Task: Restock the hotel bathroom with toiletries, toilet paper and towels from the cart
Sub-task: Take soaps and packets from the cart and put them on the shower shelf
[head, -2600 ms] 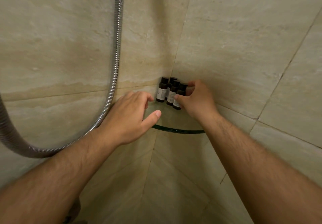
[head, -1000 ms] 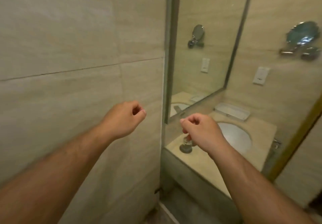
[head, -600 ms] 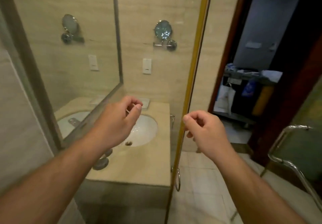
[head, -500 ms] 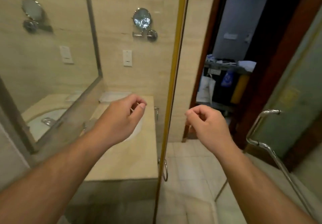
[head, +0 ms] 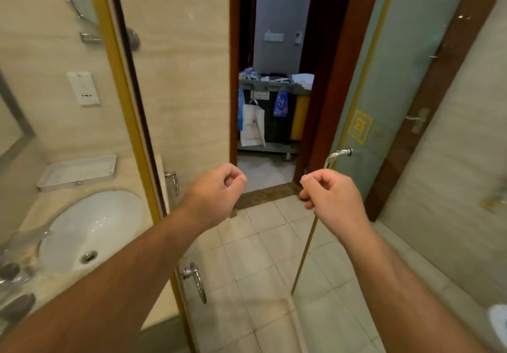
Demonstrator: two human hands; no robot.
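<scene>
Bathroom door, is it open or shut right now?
Open: the bathroom door is swung aside on the right, and the cart stands in plain view through the doorway.

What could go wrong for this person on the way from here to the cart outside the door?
The door handle on the gold-framed glass door juts out near the left arm, so it might snag an elbow. The clear glass panel on the right shows only a thin edge and is easy to bump. The cart fills the narrow doorway, so stepping out fast could mean a collision.
</scene>
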